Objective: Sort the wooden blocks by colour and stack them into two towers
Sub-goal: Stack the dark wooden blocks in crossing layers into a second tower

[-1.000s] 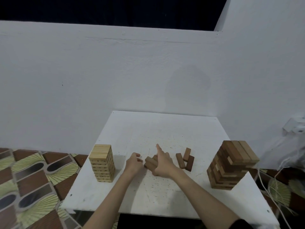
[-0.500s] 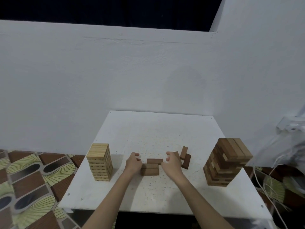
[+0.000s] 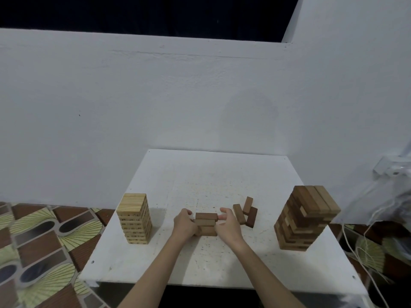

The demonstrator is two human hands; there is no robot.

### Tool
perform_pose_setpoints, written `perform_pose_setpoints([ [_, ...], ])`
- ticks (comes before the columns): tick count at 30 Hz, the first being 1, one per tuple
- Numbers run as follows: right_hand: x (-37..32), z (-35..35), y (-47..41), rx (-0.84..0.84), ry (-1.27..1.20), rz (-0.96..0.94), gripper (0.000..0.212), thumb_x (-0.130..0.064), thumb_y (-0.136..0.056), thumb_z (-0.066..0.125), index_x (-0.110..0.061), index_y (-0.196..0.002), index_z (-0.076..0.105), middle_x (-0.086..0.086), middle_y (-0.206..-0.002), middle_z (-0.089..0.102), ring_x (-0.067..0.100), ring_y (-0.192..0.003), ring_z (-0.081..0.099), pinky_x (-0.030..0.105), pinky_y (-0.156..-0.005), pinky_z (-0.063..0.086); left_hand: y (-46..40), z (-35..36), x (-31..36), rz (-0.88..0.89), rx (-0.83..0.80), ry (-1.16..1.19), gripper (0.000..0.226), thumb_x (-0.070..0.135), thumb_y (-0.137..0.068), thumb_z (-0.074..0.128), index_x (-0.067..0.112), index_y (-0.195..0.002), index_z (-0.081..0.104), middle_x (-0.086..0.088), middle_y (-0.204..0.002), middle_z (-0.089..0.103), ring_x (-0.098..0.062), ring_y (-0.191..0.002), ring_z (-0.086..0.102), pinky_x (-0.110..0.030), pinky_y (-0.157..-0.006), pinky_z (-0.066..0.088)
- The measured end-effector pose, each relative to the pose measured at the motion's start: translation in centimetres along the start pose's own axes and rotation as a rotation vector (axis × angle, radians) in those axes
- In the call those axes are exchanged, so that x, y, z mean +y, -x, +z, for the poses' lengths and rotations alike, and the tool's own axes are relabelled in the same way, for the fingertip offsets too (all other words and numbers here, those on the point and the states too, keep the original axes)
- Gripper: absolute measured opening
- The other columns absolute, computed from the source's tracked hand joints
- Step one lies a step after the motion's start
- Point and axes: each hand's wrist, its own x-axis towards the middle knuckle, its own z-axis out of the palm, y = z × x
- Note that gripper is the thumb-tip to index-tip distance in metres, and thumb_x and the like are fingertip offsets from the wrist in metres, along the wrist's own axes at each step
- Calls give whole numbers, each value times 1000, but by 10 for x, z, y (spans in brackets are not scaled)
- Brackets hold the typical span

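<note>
On the white table (image 3: 222, 174), near its front middle, both hands close in on a small stack of brown blocks (image 3: 206, 223), three layers high. At the stack's left end the left hand (image 3: 185, 224) curls its fingers against the blocks, while the right hand (image 3: 227, 226) cups the right end, thumb and fingers bent toward the top block. From this view the hands seem to grip the stack between them, one at each end.

Just right of the right hand lie three loose brown blocks (image 3: 245, 211), touching one another in a rough heap. At the table's left side stands a light-coloured tower (image 3: 134, 218), neat and upright. Near the right edge rises a taller tower of mixed brown and pale blocks (image 3: 305, 216), its upper layers twisted out of line with the lower ones.

Patterned floor tiles (image 3: 44, 241) show at the left of the table, and white cables (image 3: 355, 252) trail down at the right.
</note>
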Motion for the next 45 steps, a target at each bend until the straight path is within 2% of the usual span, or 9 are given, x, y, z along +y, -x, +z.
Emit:
perform_pose_setpoints([
  [5, 2, 1, 3, 52, -48, -7, 54, 12, -84, 49, -7, -134, 43, 9, -116, 53, 12, -79, 54, 7, -46, 41, 0, 5, 0, -6, 37, 11, 53, -4, -79, 63, 1, -127, 43, -13, -116, 58, -18, -91, 49, -22, -72, 42],
  [11, 6, 1, 7, 107, -99, -20, 47, 15, -84, 52, -1, -128, 50, 7, -103, 58, 7, -77, 54, 5, -50, 43, 1, 4, -1, 3, 44, 1, 55, -1, -80, 66, -1, -130, 44, -14, -121, 60, -21, -104, 54, -20, -79, 41],
  [17, 5, 4, 9, 123, -114, -42, 54, 15, -84, 50, -8, -133, 50, 6, -126, 58, 2, -77, 56, 8, -52, 45, 5, 4, 1, 21, 40, -7, 60, 0, -80, 68, -1, -135, 43, -13, -123, 59, -23, -115, 53, -18, -81, 39],
  [21, 5, 5, 8, 119, -125, -33, 53, 17, -83, 50, -5, -131, 51, 8, -120, 61, 1, -82, 56, 6, -57, 46, 7, 3, 2, 16, 42, -5, 51, -3, -79, 67, -1, -127, 52, -13, -116, 63, -19, -100, 57, -16, -75, 41],
  [29, 8, 5, 5, 148, -158, -18, 46, 16, -84, 55, -1, -127, 53, 14, -118, 63, 13, -90, 57, 4, -57, 46, 11, 3, 5, 40, 60, -7, 41, -5, -77, 67, -2, -117, 60, -13, -108, 65, -14, -88, 52, -17, -72, 41],
  [34, 9, 5, 3, 174, -162, 6, 42, 16, -82, 55, -1, -120, 57, 14, -111, 65, 14, -89, 59, 5, -60, 46, 15, 0, 4, 40, 71, 11, 41, -5, -75, 71, -2, -115, 63, -15, -112, 66, -20, -97, 60, -17, -73, 42],
  [38, 8, 4, 2, 189, -165, 13, 39, 13, -81, 58, -2, -117, 61, 12, -110, 67, 12, -93, 60, 8, -67, 47, 18, -1, 4, 52, 66, 18, 40, -5, -75, 71, -1, -114, 64, -14, -110, 67, -14, -88, 55, -17, -73, 41],
  [42, 9, 1, 2, 183, -179, 27, 40, 11, -78, 63, -6, -115, 63, 9, -106, 69, 11, -92, 61, 9, -67, 48, 21, -2, 4, 70, 74, 16, 37, -4, -75, 70, 0, -112, 66, -4, -92, 62, -13, -86, 54, -16, -69, 39],
  [45, 6, -2, 4, 175, -205, 18, 40, 11, -77, 65, -5, -114, 63, 8, -103, 69, 13, -93, 62, 12, -71, 50, 24, -4, 7, 82, 88, 34, 37, -4, -74, 71, 1, -110, 67, -2, -89, 61, -12, -85, 55, -16, -70, 39],
])
